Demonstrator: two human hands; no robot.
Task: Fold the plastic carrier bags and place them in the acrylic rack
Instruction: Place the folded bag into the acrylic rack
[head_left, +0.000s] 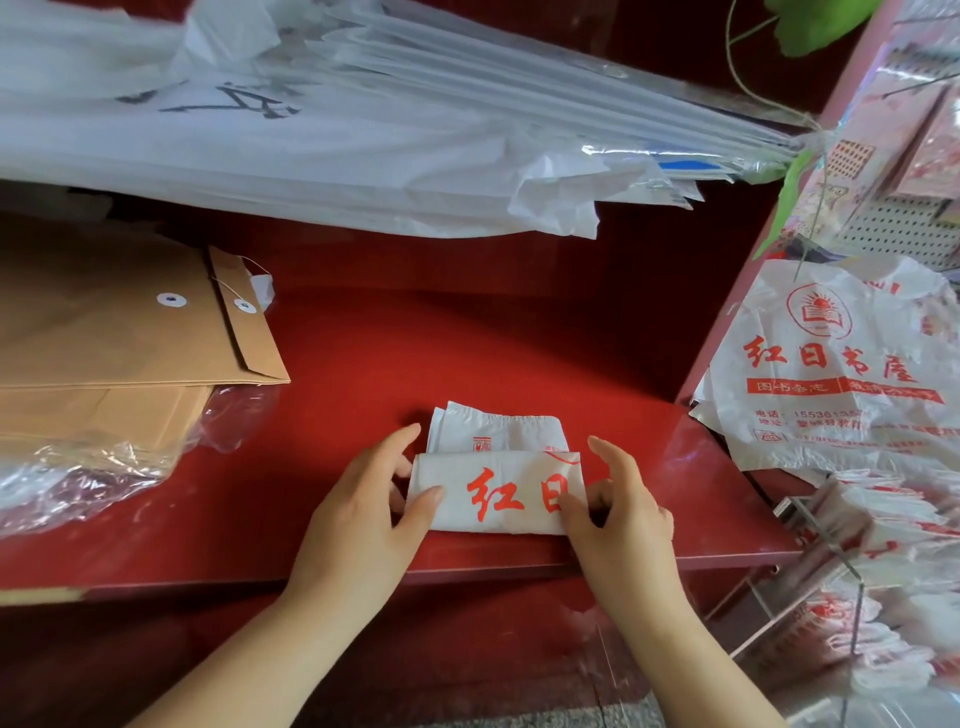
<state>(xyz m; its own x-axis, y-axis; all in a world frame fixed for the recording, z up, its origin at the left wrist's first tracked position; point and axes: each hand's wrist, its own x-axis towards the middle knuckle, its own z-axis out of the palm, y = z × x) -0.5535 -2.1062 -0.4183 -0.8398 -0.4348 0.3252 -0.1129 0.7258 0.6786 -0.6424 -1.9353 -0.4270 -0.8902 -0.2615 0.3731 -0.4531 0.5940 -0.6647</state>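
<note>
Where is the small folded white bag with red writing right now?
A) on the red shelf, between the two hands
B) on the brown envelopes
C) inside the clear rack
A: the folded carrier bag lies on the red shelf, with the left hand and right hand pinching its ends.

A glossy red shelf (363, 364) carries a folded white carrier bag (498, 522) near its front edge and stacked brown envelopes (114, 338) in clear wrap (78, 478) at left
</note>
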